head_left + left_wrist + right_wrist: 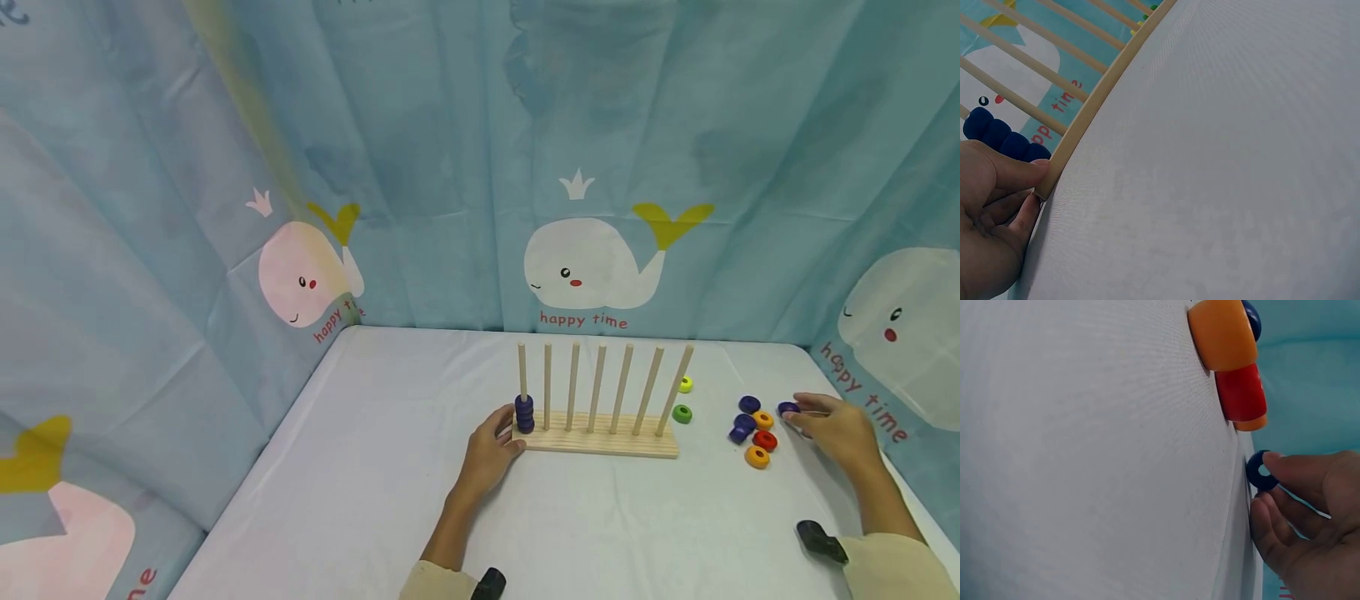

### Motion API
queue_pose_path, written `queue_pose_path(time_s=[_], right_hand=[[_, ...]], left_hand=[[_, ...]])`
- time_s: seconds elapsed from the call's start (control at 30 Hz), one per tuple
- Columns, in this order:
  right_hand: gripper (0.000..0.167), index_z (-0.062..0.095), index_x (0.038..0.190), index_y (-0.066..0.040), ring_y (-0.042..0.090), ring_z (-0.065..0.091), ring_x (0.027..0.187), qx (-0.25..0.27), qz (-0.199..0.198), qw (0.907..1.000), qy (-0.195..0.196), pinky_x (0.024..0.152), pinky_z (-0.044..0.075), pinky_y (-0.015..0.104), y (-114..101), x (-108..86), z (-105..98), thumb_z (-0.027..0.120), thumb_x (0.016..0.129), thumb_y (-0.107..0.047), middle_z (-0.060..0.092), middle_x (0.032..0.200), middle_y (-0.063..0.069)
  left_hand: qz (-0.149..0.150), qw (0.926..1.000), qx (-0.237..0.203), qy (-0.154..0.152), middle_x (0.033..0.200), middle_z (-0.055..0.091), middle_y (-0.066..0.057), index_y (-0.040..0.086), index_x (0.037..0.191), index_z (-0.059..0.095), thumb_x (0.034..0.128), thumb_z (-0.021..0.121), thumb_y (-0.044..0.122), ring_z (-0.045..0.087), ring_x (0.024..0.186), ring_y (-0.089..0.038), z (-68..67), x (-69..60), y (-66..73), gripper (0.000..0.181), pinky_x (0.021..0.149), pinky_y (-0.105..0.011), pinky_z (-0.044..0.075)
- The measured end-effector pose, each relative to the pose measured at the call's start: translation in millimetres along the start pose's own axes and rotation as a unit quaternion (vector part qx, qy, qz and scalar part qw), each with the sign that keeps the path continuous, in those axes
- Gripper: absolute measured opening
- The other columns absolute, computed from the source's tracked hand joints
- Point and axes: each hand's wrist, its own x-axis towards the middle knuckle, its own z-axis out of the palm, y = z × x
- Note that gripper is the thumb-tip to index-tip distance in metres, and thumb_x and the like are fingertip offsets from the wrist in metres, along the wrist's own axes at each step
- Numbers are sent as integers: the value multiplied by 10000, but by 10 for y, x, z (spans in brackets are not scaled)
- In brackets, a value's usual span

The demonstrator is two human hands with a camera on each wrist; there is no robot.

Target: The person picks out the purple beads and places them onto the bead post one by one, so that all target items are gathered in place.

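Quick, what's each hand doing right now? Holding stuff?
Left hand: closed, gripping one end of the wooden peg rack.
Right hand: closed, pinching a purple ring.

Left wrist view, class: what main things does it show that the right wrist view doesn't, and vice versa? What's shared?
Left wrist only: the left hand gripping the wooden peg rack, with stacked dark rings. Right wrist only: the right hand pinching a dark ring, with a red ring and orange rings. Both: white tabletop and blue-green curtain.

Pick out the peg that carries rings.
The leftmost peg, beside the left hand: it holds a stack of purple rings, while the other six pegs are bare.
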Motion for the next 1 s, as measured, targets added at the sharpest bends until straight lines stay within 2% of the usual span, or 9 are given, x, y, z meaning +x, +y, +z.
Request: queue_pose_path(time_s=[0.1,0.2,0.5,0.8,1.0], right_hand=[[540,483,1438,184,605,581,1199,38,31,10000,-72,952,580,681,12,14,6,675,1034,-118,494,1423,454],[535,485,1426,193,608,562,1194,50,25,9999,-126,1002,534,732,19,18,10,680,1031,-110,484,1423,463],[512,527,1374,202,600,571,1141,-10,-69,9999,-149,992,525,755,15,3,-3,686,1034,-146,528,1373,460],[550,534,1400,163,503,625,1018,-65,78,9997,-210,867,602,658,49,24,-19,633,1069,-265,525,1378,456],[586,499,1414,184,577,587,1118,27,212,9991,-376,961,575,706,27,9,-27,654,1059,-255,492,1413,460]], left_hand=[[21,10000,-10,4,1557,509,-293,-47,1545,473,943,701,-79,522,1449,-416,3,1,-6,644,1142,-316,532],[40,10000,-30,15,1554,506,-304,-50,1539,480,939,707,-81,521,1445,-430,8,6,-14,642,1143,-337,531],[1,10000,-4,25,1554,520,-278,-40,1543,481,944,712,-67,529,1444,-408,10,5,-20,642,1140,-313,531],[-12,10000,41,25,1558,516,-277,-37,1545,478,951,699,-67,526,1448,-406,6,14,-10,635,1146,-313,526],[-6,10000,31,45,1553,519,-285,-39,1541,484,945,704,-72,530,1443,-412,7,11,-21,636,1144,-322,529]])
